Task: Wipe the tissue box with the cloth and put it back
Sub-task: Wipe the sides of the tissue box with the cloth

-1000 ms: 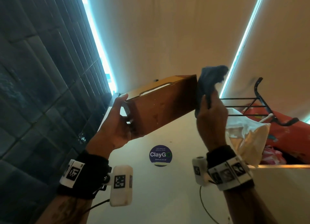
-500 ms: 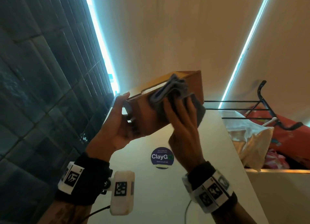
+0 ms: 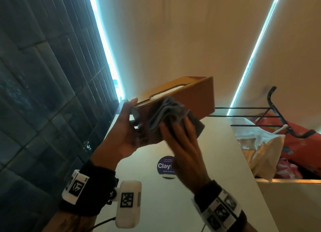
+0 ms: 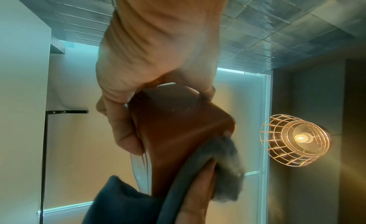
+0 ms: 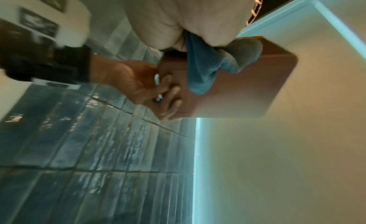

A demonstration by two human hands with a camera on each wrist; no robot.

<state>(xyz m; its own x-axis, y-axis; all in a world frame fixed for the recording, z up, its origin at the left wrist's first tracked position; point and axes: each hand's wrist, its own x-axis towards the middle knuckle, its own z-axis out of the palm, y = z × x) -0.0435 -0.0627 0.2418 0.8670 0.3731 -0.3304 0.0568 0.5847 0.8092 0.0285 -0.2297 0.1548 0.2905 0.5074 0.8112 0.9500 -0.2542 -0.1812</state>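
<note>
A brown wooden tissue box (image 3: 196,96) is held up in the air, its slotted top facing up and away. My left hand (image 3: 128,127) grips its near end, thumb on top and fingers under it; the same grip shows in the left wrist view on the box (image 4: 178,125). My right hand (image 3: 180,136) holds a bunched grey-blue cloth (image 3: 166,112) and presses it against the box's near long side. In the right wrist view the cloth (image 5: 208,67) lies across the box (image 5: 247,89), next to the left hand (image 5: 138,86).
A white cabinet (image 3: 191,188) with a round blue ClayGo sticker (image 3: 165,165) stands below the hands. Dark tiles (image 3: 43,93) cover the wall at left. At right are a black wire rack (image 3: 260,113), a plastic bag (image 3: 257,145) and red items. A caged lamp (image 4: 295,142) hangs nearby.
My right hand brought the cloth down from beyond the box's far end onto its near side, then slid it left toward my left hand. The box stayed in my left hand.
</note>
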